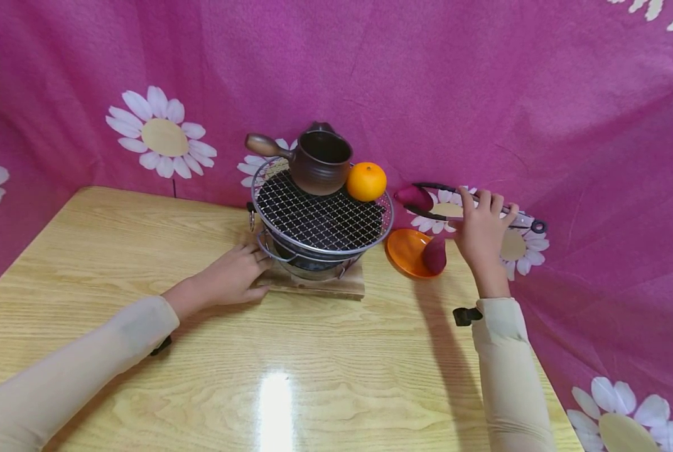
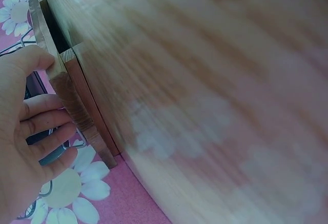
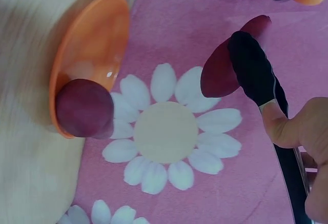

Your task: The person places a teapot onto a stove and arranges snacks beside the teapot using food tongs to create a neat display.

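My right hand [image 1: 482,229] grips black-tipped tongs [image 3: 252,67], whose tips hold a purple-skinned sweet potato [image 3: 218,73] in the air right of the grill. Below them an orange plate [image 1: 402,247] carries a second sweet potato [image 3: 84,107]. My left hand [image 1: 236,276] rests at the left end of the wooden board [image 2: 77,98] under the round grill [image 1: 319,257]. Its thumb touches the board's edge, and the other fingers lie fairly straight against it. On the wire mesh [image 1: 314,220] stand a dark brown side-handled teapot [image 1: 319,166] and an orange fruit [image 1: 367,182].
A pale wooden table [image 1: 336,358] bears the grill and plate near its back edge. Behind and to the right hangs a pink cloth [image 1: 427,75] with white daisies. Wire handles [image 1: 274,248] stick out from the grill's side near my left hand.
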`<state>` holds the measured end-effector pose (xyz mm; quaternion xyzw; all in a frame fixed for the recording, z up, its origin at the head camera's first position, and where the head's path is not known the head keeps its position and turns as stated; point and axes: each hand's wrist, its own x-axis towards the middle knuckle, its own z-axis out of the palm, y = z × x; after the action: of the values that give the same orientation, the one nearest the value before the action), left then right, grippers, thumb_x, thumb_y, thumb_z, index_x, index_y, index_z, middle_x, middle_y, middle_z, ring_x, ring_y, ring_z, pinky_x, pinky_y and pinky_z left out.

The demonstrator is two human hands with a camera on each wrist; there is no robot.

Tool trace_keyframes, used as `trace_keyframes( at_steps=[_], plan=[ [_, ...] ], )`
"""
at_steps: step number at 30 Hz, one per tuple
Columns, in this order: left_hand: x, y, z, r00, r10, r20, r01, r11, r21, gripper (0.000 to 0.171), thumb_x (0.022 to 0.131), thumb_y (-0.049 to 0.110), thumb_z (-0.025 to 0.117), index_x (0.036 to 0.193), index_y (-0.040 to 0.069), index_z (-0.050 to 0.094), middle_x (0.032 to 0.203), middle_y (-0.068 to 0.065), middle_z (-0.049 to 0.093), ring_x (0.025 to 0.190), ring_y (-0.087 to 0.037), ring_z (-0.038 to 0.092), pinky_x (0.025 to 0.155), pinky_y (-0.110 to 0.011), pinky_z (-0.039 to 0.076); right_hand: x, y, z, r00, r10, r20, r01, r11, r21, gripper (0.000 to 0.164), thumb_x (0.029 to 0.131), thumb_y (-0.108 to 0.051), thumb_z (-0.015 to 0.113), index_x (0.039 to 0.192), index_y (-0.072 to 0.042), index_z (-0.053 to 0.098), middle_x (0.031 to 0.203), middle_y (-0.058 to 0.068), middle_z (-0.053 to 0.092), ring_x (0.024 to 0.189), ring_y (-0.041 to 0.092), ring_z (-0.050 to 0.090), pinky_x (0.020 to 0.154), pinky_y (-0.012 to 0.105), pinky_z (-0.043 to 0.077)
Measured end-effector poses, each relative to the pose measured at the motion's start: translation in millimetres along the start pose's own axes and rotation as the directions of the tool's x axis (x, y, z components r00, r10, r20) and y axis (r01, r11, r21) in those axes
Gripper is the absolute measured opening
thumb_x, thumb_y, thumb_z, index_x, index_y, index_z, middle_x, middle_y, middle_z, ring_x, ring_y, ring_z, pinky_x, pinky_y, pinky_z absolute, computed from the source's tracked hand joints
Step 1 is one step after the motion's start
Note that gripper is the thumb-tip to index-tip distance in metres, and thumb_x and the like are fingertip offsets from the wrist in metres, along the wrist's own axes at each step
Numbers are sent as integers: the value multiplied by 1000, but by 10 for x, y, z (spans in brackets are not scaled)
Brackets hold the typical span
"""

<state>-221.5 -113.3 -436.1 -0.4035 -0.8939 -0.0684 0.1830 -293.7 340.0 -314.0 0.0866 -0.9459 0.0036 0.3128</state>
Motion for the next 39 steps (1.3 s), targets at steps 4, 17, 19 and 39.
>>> trace_keyframes(
  at_steps=[4, 17, 19, 39],
  plan=[
    [6, 2, -4, 1000, 1, 1, -1, 1000, -1, 44, 86, 32, 72, 115, -2, 69, 118, -20, 71, 111, -38, 63, 96, -53, 50, 7, -33, -80, 999, 9, -50, -7, 999, 32, 64, 84, -8, 76, 143, -12, 50, 130, 29, 51, 124, 50, 39, 105, 72, 18],
    [0, 3, -10, 1000, -9, 17, 9, 1000, -2, 43, 86, 31, 72, 115, -2, 69, 116, -19, 71, 110, -38, 64, 95, -52, 50, 41, -244, -440, 979, 3, -205, 16, 996, 88, 67, 88, -10, 75, 149, -15, 48, 133, 28, 49, 126, 45, 37, 108, 68, 14],
    [0, 2, -9, 1000, -8, 18, 8, 1000, 0, 44, 86, 31, 72, 115, -2, 69, 116, -19, 71, 110, -38, 64, 95, -52, 50, 49, -282, -486, 973, 4, -232, 20, 995, 102, 65, 89, -12, 74, 149, -16, 49, 134, 27, 49, 126, 44, 38, 109, 68, 14],
    [5, -10, 8, 1000, 8, 1, -8, 1000, 12, 43, 86, 30, 72, 115, -2, 68, 117, -19, 71, 112, -38, 63, 97, -52, 50, 2, -893, -915, 899, -153, -411, 225, 965, 133, 63, 90, -22, 75, 148, -19, 51, 129, 24, 52, 118, 41, 41, 105, 62, 21]
  ],
)
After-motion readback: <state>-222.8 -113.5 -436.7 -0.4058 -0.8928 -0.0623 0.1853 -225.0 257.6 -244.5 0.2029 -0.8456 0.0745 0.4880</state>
